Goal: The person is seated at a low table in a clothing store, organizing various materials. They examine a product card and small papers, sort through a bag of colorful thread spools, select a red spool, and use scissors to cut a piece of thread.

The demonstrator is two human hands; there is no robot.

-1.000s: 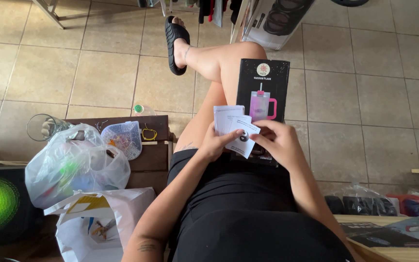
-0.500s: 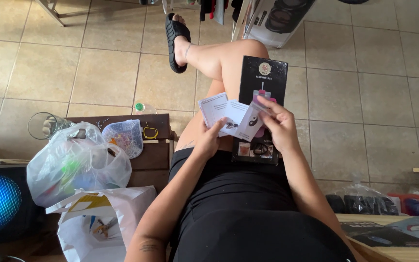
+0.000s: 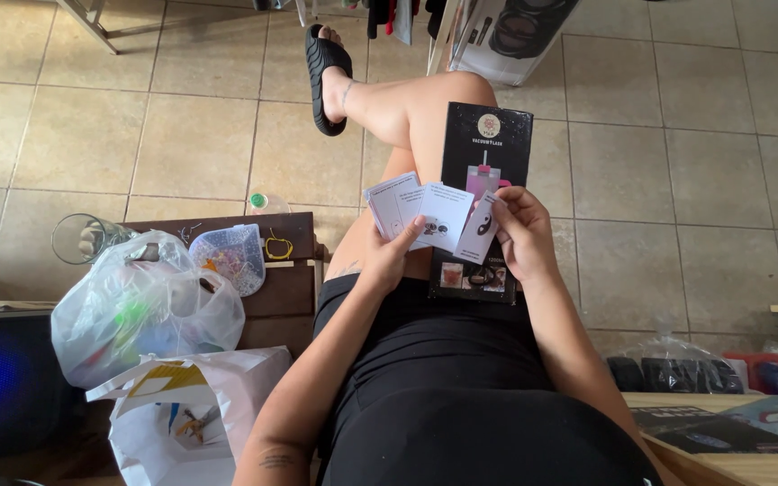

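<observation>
Above the lap, cards [image 3: 425, 214] now fanned.

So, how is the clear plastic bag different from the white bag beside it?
The clear plastic bag is see-through and shows coloured things inside; the white bag is opaque. The clear plastic bag is bunched shut at the top, while the white bag gapes open. The clear plastic bag lies farther from the person, the white bag nearer. Both lie left of the person's legs.

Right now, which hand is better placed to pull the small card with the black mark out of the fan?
Right. The right hand already pinches that card at its edge, while the left hand supports the other white cards.
</observation>
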